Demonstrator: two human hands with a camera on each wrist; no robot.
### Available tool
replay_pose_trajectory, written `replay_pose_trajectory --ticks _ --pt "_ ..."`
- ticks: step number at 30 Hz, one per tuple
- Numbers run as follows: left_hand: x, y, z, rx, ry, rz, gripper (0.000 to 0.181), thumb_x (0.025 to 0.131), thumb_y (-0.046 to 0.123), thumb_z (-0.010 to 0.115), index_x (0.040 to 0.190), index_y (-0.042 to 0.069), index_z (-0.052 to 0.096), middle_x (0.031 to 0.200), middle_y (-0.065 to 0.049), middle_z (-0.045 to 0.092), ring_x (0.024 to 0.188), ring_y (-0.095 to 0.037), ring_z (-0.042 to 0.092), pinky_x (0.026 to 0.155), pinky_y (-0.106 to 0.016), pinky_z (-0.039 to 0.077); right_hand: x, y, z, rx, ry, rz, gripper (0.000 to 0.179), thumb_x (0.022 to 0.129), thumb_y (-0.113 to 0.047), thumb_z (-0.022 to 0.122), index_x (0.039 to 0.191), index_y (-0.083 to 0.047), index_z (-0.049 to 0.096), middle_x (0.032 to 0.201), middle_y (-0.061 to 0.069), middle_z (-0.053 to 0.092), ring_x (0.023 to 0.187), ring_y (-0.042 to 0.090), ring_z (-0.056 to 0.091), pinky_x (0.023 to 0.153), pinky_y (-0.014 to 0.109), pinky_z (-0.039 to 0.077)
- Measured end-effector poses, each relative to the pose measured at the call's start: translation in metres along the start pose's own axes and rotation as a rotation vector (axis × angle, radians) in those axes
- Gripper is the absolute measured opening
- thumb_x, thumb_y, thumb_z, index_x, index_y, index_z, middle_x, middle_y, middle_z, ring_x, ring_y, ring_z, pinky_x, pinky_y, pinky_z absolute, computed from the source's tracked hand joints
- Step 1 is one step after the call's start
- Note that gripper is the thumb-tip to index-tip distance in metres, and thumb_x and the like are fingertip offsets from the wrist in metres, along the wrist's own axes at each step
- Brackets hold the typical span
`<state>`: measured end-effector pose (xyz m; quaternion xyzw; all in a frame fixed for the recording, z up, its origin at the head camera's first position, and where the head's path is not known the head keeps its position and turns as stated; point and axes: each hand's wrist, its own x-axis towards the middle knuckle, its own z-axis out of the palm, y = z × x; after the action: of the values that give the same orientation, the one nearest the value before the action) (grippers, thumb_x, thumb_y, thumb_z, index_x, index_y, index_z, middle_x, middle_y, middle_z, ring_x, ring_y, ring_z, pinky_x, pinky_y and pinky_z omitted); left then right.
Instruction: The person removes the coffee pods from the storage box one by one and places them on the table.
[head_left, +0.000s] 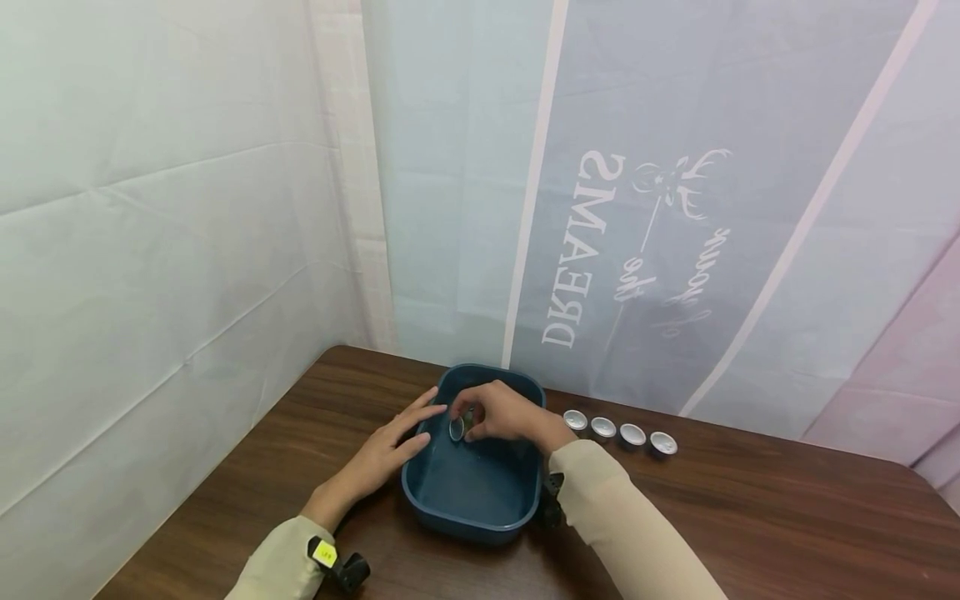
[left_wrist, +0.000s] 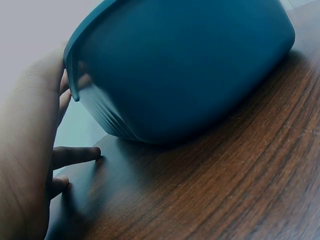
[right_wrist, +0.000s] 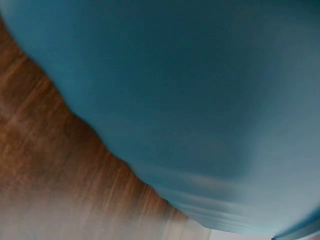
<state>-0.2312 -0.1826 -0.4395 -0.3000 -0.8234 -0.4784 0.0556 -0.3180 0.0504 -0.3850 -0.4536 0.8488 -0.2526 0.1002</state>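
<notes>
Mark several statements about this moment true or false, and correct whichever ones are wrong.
1. The left hand is at the left rim of the blue basin. True.
2. The right hand pinches a silver-rimmed capsule within the basin's opening. True.
3. Seven loose capsules stand in a row on the table. False: four silver-topped capsules stand in a row on the wood-grain table.
4. The row lies left of the basin in the head view. False: it lies to the right.
5. The backdrop bears the word DREAMS. True.
6. The right wrist view shows the right hand's fingers. False: mostly basin wall and table fill it.
</notes>
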Motion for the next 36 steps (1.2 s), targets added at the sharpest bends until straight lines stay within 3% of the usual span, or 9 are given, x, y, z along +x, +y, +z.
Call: replay_pose_trajectory --ticks 16,22,29,36 --pt "0.000 0.001 0.000 0.013 0.008 -0.009 0.045 0.102 0.019 0.045 0.147 0.023 0.040 0.158 0.006 0.017 0.142 -0.024 0.019 0.102 -0.063 0.027 -0.012 -0.009 -0.029 -0.010 0.109 -0.027 0.033 0.082 -0.016 0.077 0.112 -0.019 0.067 0.098 -0.012 0.065 0.074 0.005 0.060 0.069 0.024 0.052" --pt "0.000 0.001 0.001 0.028 0.010 -0.014 0.046 0.102 0.017 0.046 0.147 0.020 0.040 0.158 0.006 0.017 0.142 -0.025 0.020 0.102 -0.064 0.025 -0.027 -0.016 -0.045 0.007 0.180 -0.039 0.032 0.082 -0.016 0.077 0.112 -0.020 0.067 0.092 -0.015 0.066 0.071 0.007 0.059 0.066 0.026 0.052" --pt "0.000 0.004 0.001 0.030 0.018 -0.013 0.047 0.101 0.014 0.047 0.147 0.019 0.040 0.158 0.006 0.018 0.142 -0.024 0.019 0.104 -0.063 0.024 -0.050 -0.017 -0.059 0.021 0.280 -0.049 0.032 0.082 -0.016 0.077 0.112 -0.023 0.067 0.079 -0.008 0.063 0.065 0.009 0.058 0.060 0.029 0.050" --pt "-0.001 0.004 0.002 0.039 0.025 -0.009 0.047 0.101 0.014 0.048 0.147 0.023 0.041 0.158 0.005 0.018 0.142 -0.025 0.019 0.103 -0.064 0.024 -0.072 -0.015 -0.062 0.068 0.367 -0.054 0.033 0.082 -0.016 0.077 0.113 -0.022 0.066 0.087 -0.008 0.064 0.068 0.011 0.059 0.059 0.030 0.050"
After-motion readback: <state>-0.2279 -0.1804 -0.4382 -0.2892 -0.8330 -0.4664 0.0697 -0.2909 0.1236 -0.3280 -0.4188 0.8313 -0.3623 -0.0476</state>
